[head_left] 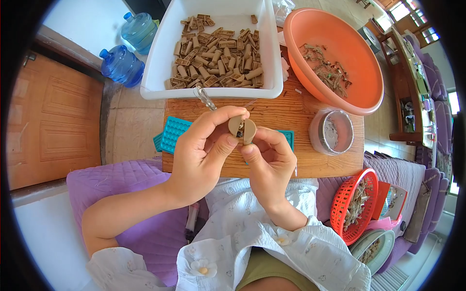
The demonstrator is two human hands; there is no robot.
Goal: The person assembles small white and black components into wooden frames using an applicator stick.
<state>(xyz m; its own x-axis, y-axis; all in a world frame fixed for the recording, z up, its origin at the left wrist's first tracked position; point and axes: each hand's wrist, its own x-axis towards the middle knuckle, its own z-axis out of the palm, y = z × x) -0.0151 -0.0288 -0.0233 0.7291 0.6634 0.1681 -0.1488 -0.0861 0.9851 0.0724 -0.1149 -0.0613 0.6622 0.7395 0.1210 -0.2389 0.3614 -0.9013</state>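
Observation:
Above the wooden table [301, 123], my two hands meet around a small tan plastic casing [249, 131] made of two halves. A gap runs between the halves, and small metallic parts show inside it. My left hand [196, 153] pinches the left half between thumb and fingers. On the other side, my right hand [271, 162] is closed on the right half. Many similar tan plastic shells [218, 60] lie heaped in a white tub [154, 77] just beyond. Partly behind my hands are a teal dimpled tray [174, 133] and another teal piece [290, 138].
An orange basin [359, 63] with small parts stands at the far right. Nearer are a clear round container [315, 133], a red basket [342, 206] and a pale green basin [386, 247]. Blue water jugs [121, 65] stand at the left, beside a purple padded seat [107, 186].

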